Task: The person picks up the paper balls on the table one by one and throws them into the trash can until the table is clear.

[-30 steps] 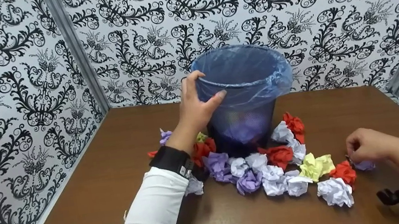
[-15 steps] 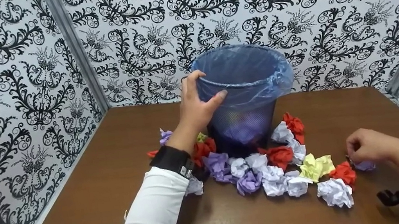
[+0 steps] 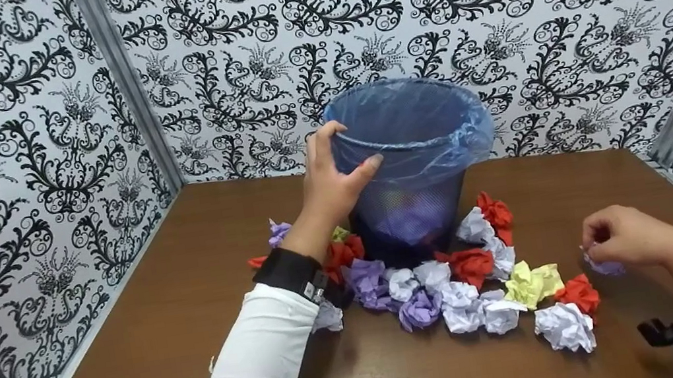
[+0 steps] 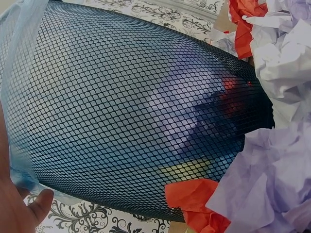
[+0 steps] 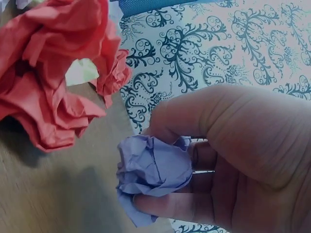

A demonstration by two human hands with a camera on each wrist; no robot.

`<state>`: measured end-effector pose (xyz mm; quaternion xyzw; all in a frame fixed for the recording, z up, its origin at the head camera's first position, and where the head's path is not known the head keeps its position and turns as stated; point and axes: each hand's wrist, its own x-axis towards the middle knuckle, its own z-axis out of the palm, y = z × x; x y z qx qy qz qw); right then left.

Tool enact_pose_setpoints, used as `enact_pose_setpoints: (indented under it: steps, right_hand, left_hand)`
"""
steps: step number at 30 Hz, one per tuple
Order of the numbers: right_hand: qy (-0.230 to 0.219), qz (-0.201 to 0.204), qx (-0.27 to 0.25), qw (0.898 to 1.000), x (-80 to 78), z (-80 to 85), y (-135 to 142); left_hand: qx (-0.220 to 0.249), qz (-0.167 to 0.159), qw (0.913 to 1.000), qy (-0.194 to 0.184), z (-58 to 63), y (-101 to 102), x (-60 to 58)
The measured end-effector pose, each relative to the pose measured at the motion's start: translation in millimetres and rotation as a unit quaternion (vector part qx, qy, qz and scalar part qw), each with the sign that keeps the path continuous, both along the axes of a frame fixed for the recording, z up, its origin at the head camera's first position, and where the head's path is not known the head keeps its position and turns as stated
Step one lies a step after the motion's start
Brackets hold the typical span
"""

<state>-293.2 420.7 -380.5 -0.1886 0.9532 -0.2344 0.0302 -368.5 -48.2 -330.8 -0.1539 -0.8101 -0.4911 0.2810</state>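
A dark mesh wastebasket with a blue plastic liner over its rim stands at the back middle. My left hand grips the near left part of the rim, thumb outside on the liner. Purple and other crumpled paper shows through the mesh in the left wrist view. Over on the right, my right hand pinches a crumpled purple paper ball between thumb and fingers. In the head view most of that ball is behind the hand. Nearest to it lie a red paper ball and a white one.
Several crumpled balls lie round the basket's front and sides, among them a yellow one, a red one and a purple one. Patterned wall panels bound the brown table at the back and sides.
My right hand has risen slightly, with the purple paper ball pinched in it, away from the red ball. My left hand and the wastebasket have stayed in place.
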Motion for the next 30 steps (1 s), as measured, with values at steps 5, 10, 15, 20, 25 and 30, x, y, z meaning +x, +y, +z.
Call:
enact_pose_setpoints:
  steps: [5, 10, 15, 20, 25, 30]
  right_hand:
    - [0.012, -0.007, -0.008, 1.0, 0.6, 6.2, -2]
    - [0.03, -0.024, -0.007, 0.999, 2.4, 15.1, -6]
    - [0.006, -0.032, -0.029, 0.999, -3.9, 36.2, -11]
    - [0.004, -0.034, -0.021, 0.999, -13.0, 78.4, -19]
    - [0.034, -0.035, 0.006, 0.999, -18.9, 134.0, -35]
    - [0.037, -0.045, 0.032, 0.998, -25.8, 182.6, -49]
  left_hand:
    - [0.0, 0.0, 1.0, -0.004, 0.4, -1, -0.6]
    - [0.0, -0.002, 0.9999, -0.014, -0.4, -1, 0.0]
    - [0.005, 0.001, 0.9999, -0.014, -0.4, -4, 1.5]
    - [0.003, 0.001, 0.9999, -0.014, 0.5, -4, 2.9]
    - [-0.001, 0.005, 0.9999, -0.013, 1.5, -2, 2.7]
    - [-0.004, 0.009, 1.0, 0.001, 0.8, -1, 0.5]
